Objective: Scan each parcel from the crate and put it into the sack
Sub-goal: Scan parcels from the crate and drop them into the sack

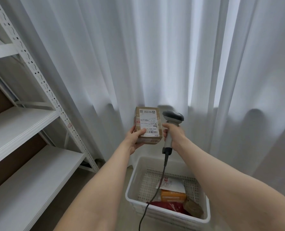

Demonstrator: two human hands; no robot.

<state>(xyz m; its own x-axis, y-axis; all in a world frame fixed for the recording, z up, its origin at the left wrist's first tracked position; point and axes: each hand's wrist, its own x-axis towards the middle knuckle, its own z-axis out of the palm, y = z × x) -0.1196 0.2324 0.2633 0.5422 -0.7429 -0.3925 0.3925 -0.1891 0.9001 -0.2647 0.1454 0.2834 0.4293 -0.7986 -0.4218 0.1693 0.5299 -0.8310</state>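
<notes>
Two bare forearms are seen nearest the lens, stretched forward and upward from the lower edge; beneath them a pale floor (60, 209) is visible. The back of the room is closed off by a white pleated curtain (138, 55), and the left side is taken up by white metal shelving (21, 127) with perforated posts.

A brown cardboard parcel (147, 125) is held up in front of the curtain by the left hand (135, 139); its near left corner is gripped, the thumb is laid across the white label on its upper face, and the remaining fingers are curled underneath. A grey handheld scanner (172, 116) is gripped by the right hand (173, 134); the fingers are wrapped fully round the handle, and the scanner head is held just beside the parcel's right edge and tilted towards it. A dark cable (155, 189) is let hang from the handle base, past the crate.

A white slatted crate (180, 217) is set on the floor below the hands, between the forearms; a white envelope (171, 185), an orange box (173, 195), a red bag (168, 206) and a brown packet (193, 208) are gathered in its near right part, and the slatted bottom is left bare at the far left. Open space is left between the crate and the shelving post, and the curtain hem is seen hanging just behind the crate.
</notes>
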